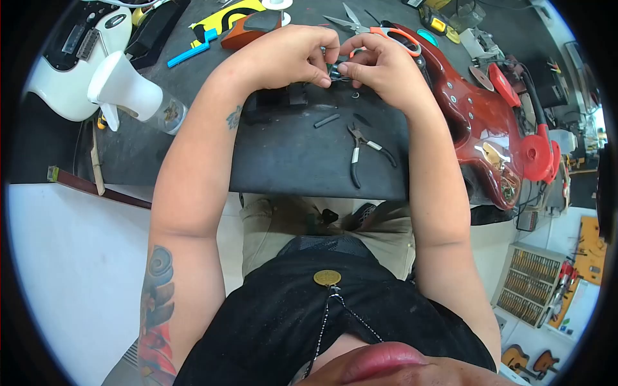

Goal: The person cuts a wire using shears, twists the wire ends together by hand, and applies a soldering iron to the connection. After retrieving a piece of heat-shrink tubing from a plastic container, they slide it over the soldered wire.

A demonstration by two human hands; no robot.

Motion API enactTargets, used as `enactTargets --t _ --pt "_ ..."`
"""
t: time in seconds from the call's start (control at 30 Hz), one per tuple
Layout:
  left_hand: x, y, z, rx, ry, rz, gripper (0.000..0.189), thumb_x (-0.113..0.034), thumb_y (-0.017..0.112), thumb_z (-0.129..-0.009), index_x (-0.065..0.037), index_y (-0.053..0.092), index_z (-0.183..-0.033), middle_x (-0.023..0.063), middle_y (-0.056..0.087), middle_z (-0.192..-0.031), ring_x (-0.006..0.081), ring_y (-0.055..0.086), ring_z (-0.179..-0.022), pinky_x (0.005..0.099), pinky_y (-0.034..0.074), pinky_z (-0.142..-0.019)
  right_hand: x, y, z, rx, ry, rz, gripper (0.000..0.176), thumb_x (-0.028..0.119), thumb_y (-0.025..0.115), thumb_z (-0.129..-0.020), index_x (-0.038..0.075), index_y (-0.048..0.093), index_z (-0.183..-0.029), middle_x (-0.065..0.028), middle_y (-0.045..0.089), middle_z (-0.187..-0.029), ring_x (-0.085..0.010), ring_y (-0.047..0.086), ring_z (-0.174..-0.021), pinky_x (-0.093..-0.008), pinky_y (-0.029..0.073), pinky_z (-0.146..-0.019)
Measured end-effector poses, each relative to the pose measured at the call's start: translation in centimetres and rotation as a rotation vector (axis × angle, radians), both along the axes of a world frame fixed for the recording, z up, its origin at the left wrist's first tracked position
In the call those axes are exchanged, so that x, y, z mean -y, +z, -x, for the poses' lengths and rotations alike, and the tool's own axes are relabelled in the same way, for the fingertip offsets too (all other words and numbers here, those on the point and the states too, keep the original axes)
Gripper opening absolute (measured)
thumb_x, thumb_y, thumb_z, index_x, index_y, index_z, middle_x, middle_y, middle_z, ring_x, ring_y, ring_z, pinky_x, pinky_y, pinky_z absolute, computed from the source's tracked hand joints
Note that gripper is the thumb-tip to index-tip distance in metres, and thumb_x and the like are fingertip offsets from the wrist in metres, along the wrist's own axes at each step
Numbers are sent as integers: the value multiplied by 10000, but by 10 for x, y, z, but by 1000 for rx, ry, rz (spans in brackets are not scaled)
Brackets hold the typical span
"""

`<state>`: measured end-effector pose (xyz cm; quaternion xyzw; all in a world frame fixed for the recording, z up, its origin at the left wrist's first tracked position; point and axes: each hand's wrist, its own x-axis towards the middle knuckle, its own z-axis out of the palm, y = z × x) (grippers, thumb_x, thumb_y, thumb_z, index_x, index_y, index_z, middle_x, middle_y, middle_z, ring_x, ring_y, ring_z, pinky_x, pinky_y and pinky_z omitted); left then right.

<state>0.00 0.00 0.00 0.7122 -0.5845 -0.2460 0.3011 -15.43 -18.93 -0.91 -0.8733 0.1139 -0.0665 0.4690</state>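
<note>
Both hands meet over the far part of the dark bench. My left hand (pixel 299 56) has its fingers curled down onto a small metal part (pixel 335 71) that sits between the two hands. On the other side of that part, my right hand (pixel 380 64) pinches it with thumb and fingers. Its details are mostly hidden by the fingers. Nearer to me lie cutting pliers (pixel 364 149) with black handles, a short dark tube (pixel 327 121) and a small ring (pixel 355 95).
A red guitar body (pixel 473 109) lies on the right, orange-handled scissors (pixel 380 30) behind my right hand. On the left are a white spray bottle (pixel 132 90), a white guitar body (pixel 64 87) and a blue tool (pixel 193 50). The dark bench's front edge (pixel 309 192) runs before me.
</note>
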Motion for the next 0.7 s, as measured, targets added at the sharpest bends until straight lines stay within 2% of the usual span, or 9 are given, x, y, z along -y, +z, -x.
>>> enactTargets --t 0.1,0.2,0.27,0.3,0.37,0.4,0.47,0.6,0.7 --pt "4 -9 2 -40 35 38 221 -157 756 -1018 -56 636 -1174 57 757 -1017 140 694 -909 318 537 -845 2 3 5 -5 24 19 260 140 790 -963 31 718 -1187 -69 799 -894 -121 726 -771 -328 558 -687" --pt "6 -17 -2 57 34 190 193 -135 699 -1045 -56 650 -1214 6 690 -908 121 653 -847 299 526 -820 6 2 7 56 0 54 224 122 795 -934 29 732 -1128 -80 791 -874 -179 731 -755 -353 565 -689" --pt "6 -12 4 -114 76 117 222 -120 657 -1063 -66 695 -1275 -21 646 -863 99 623 -827 287 520 -798 13 9 12 190 -189 493 201 126 788 -916 37 751 -1092 -103 788 -875 -258 742 -752 -378 581 -716" --pt "7 -10 5 -110 77 117 222 -120 657 -1063 -66 695 -1275 -21 646 -863 99 623 -827 287 520 -798 18 12 12 200 -246 585 187 156 785 -901 63 779 -1063 -133 773 -921 -320 751 -831 -408 597 -781" --pt "7 -7 8 -71 73 83 258 -120 643 -1071 -72 757 -1297 -18 681 -895 84 614 -829 277 519 -784 28 8 15 296 -282 969 302 268 811 -908 86 783 -1147 -154 758 -1073 -332 734 -1029 -462 589 -883" --pt "9 -7 8 -67 70 81 258 -120 643 -1071 -72 757 -1297 -18 681 -895 84 614 -829 277 519 -784 27 0 14 297 -288 967 302 268 811 -908 86 783 -1147 -154 758 -1073 -332 734 -1029 -462 589 -883" --pt "14 -10 8 -143 71 55 255 -96 645 -1062 -57 797 -1264 -4 740 -950 75 622 -826 264 525 -786 22 -14 9 157 -390 1097 482 411 836 -897 78 760 -1237 -156 723 -1217 -354 664 -1209 -534 559 -960" --pt "17 -16 7 -189 75 148 244 -73 661 -1044 -41 810 -1234 13 789 -1021 81 657 -849 260 545 -817 15 -8 -2 -19 -446 1046 655 554 809 -902 29 728 -1286 -151 713 -1278 -367 637 -1251 -553 534 -1005" --pt "15 -12 2 -309 98 177 236 -54 690 -1021 -18 798 -1228 38 802 -1050 98 692 -884 269 566 -849 11 7 -6 -159 -474 938 638 506 825 -882 29 729 -1295 -164 684 -1337 -376 606 -1295 -566 505 -1043"
